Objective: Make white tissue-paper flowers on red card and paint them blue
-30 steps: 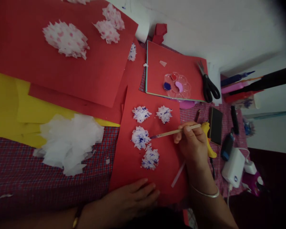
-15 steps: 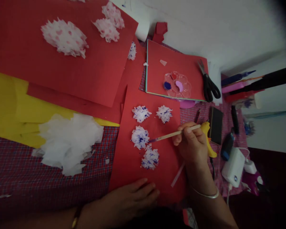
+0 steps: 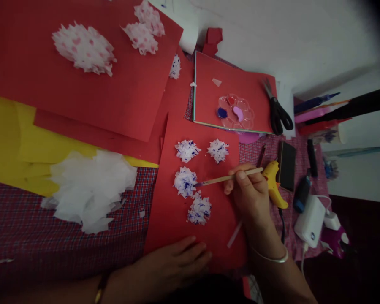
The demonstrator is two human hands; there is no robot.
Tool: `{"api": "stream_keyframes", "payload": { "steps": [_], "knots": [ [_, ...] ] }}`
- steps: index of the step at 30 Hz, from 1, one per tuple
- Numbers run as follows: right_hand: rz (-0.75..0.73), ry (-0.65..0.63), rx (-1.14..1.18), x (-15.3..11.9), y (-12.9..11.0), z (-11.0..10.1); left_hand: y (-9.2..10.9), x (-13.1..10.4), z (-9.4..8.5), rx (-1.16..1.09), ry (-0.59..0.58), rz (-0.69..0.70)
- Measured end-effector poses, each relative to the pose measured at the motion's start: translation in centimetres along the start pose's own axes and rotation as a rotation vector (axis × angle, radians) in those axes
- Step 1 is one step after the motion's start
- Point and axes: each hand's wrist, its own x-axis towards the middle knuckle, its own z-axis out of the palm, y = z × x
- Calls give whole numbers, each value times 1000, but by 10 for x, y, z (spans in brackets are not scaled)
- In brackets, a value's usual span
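Note:
My right hand [image 3: 251,192] is closed around a thin wooden paintbrush [image 3: 221,179]. The brush's dark tip touches the right edge of a white paper flower [image 3: 185,182] dabbed with blue paint. Below it lies a second blue-dabbed flower [image 3: 199,209], and above are two more, one at the upper left [image 3: 187,150] and one at the upper right [image 3: 218,151]. All rest on a red paper sheet [image 3: 174,230]. Flat on the sheet's lower edge, fingers stretched, lies my left hand [image 3: 180,259], holding nothing.
A clear palette [image 3: 246,113] with blue, red and pink paint sits on a red pad [image 3: 205,93] beside black scissors [image 3: 278,112]. White tissue pieces [image 3: 88,190] lie at left. On the right are a yellow glue gun [image 3: 274,185] and a white power bank [image 3: 310,221].
My right hand has moved slightly left with the paintbrush, bringing its tip onto the flower's right edge. My left hand stays in place.

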Motion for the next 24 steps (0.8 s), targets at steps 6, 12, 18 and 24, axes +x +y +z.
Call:
{"api": "stream_keyframes", "payload": {
  "steps": [6, 12, 18, 24],
  "knots": [
    [-16, 110, 93, 10, 0, -9, 0, 1, -2, 15, -9, -11],
    [17, -46, 54, 0, 1, -3, -1, 1, -1, 10, 2, -6],
    [-28, 106, 91, 9, 3, -6, 0, 1, -2, -8, 28, -31],
    [30, -49, 80, -1, 1, 2, 0, 1, -2, -13, 45, -19]
  ]
}}
